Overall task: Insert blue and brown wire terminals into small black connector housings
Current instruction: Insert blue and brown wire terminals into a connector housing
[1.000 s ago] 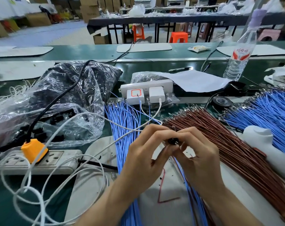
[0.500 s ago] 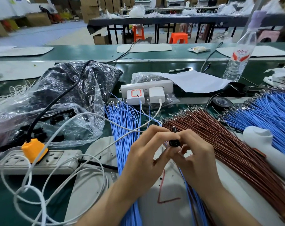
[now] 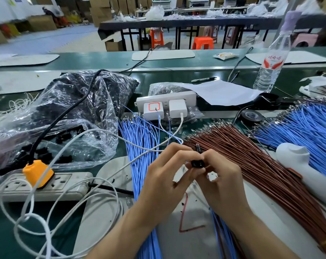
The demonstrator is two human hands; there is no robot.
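Connector housing [image 3: 197,164] shows only its black middle: your left hand [image 3: 166,176] and right hand [image 3: 223,184] pinch it between them, fingertips covering both ends and hiding any wire entering it. Its long axis runs left to right, cavity face toward you.

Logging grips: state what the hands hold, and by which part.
The left hand and right hand pinch a small black connector housing between fingertips, one at each end.

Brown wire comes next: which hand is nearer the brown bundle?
Right. The right hand is beside the brown bundle; the left hand sits farther off, by the blue wires.
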